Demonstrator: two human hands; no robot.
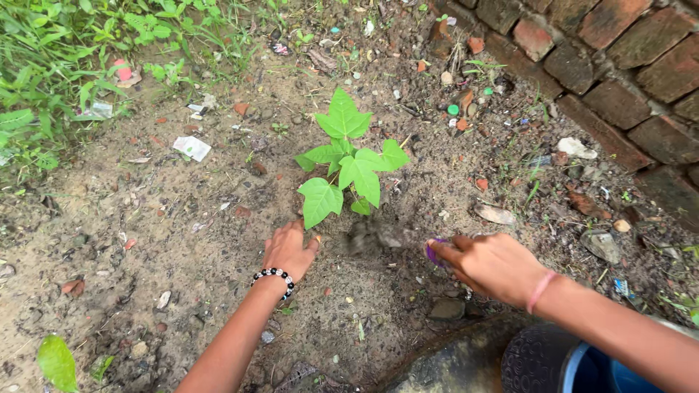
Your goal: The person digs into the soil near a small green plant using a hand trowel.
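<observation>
Bare littered soil by brick wall [619, 65], small green lobed-leaf sapling [349, 164], left hand [287, 251] flat, right hand [491, 266] gripping purple tool [433, 252]

Black-and-white bead bracelet [274, 277], pink wristband [540, 290]

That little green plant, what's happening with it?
A person is crouched over the small plant growing in bare soil beside a brick wall. Their left hand presses flat on the dirt at its base. Their right hand grips something purple, flicking soil toward the stem.
</observation>
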